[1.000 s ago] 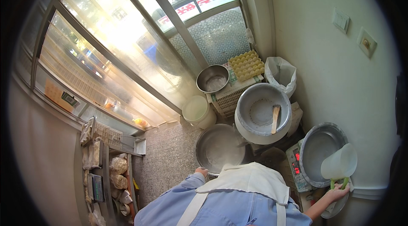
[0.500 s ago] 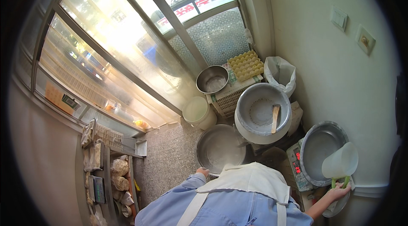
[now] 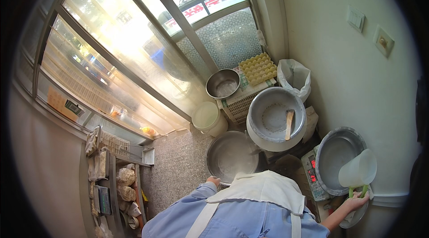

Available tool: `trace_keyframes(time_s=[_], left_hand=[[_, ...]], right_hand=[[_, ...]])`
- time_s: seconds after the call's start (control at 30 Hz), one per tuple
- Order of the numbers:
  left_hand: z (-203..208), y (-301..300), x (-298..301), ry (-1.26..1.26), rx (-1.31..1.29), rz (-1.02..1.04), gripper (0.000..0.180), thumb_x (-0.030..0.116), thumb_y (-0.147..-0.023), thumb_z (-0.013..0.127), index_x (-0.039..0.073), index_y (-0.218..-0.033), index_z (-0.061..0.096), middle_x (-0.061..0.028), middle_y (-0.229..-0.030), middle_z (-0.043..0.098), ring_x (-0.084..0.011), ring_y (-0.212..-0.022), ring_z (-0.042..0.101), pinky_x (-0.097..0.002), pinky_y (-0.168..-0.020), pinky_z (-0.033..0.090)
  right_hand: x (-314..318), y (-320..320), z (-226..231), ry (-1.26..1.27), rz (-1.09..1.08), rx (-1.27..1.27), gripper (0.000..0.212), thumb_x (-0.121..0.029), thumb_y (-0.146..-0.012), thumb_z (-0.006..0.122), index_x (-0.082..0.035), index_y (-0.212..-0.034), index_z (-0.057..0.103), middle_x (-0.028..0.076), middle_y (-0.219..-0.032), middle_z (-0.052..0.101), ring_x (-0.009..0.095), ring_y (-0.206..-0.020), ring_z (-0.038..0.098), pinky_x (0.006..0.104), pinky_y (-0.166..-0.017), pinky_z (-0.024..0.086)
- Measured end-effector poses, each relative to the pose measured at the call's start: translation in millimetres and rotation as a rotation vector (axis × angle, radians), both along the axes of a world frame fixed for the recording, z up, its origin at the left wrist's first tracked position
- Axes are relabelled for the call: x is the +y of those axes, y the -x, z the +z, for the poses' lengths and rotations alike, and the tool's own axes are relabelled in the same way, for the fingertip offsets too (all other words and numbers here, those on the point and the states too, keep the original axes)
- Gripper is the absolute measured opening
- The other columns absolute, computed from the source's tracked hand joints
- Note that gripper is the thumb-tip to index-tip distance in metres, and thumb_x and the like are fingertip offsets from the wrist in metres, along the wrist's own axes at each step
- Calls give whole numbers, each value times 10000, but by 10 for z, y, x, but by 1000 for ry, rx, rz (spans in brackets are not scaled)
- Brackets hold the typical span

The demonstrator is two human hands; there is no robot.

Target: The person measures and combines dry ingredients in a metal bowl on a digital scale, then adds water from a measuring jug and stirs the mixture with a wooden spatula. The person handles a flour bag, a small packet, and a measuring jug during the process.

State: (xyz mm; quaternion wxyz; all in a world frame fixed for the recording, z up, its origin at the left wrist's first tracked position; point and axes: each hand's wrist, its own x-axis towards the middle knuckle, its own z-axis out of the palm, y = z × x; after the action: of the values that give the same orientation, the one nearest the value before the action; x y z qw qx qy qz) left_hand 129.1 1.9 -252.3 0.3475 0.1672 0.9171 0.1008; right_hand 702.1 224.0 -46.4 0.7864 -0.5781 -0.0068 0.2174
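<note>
One head-worn fisheye camera looks steeply down from well above the granite floor [image 3: 178, 166] and basins.

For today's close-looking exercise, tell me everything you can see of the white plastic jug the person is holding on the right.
The white plastic jug is translucent, tapered and wider at its open mouth, with a green handle. The right hand grips that handle and holds the jug tilted, above the near rim of a grey metal basin on a scale by the wall. Its contents cannot be made out.
</note>
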Motion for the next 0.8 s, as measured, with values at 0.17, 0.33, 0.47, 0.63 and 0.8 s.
trace_keyframes(time_s=[0.17, 0.33, 0.47, 0.63, 0.8], left_hand=[[29, -15, 13, 6, -13, -5, 424, 299, -687, 604, 18, -1005, 598, -158, -950, 616, -263, -914, 582, -323, -814, 441], [56, -37, 21, -3, -7, -6, 431, 305, -691, 598, 14, -1009, 595, -165, -964, 609, -271, -921, 578, -326, -818, 440], [100, -56, 42, 11, 2, -19, 448, 307, -693, 592, 10, -1028, 586, -176, -995, 597, -279, -945, 570, -329, -831, 434], [94, -60, 48, 26, -4, -10, 475, 311, -691, 589, 0, -1049, 573, -188, -1014, 589, -289, -968, 561, -333, -844, 428], [62, -49, 41, 6, -7, -17, 483, 317, -690, 591, -7, -1048, 571, -192, -1007, 590, -296, -973, 558, -334, -848, 426]], right_hand=[[-12, -42, -32, 14, 3, -21, 224, -275, -781, 507, -73, -688, 472, 4, -524, 331, 120, -467, 341, 233, -489, 322], [-25, -104, -87, 0, 27, -16, 220, -275, -774, 514, -68, -704, 483, 10, -537, 347, 129, -477, 358, 235, -494, 331], [-20, -114, -75, -11, 31, 2, 226, -274, -770, 518, -75, -678, 461, 8, -538, 345, 126, -479, 359, 234, -504, 335], [5, -109, -44, -5, 6, 28, 229, -272, -765, 522, -80, -665, 449, 7, -535, 341, 123, -474, 360, 235, -515, 346], [-8, -156, -83, -12, 44, 30, 222, -269, -764, 522, -78, -673, 453, 9, -541, 346, 124, -467, 363, 234, -518, 356]])
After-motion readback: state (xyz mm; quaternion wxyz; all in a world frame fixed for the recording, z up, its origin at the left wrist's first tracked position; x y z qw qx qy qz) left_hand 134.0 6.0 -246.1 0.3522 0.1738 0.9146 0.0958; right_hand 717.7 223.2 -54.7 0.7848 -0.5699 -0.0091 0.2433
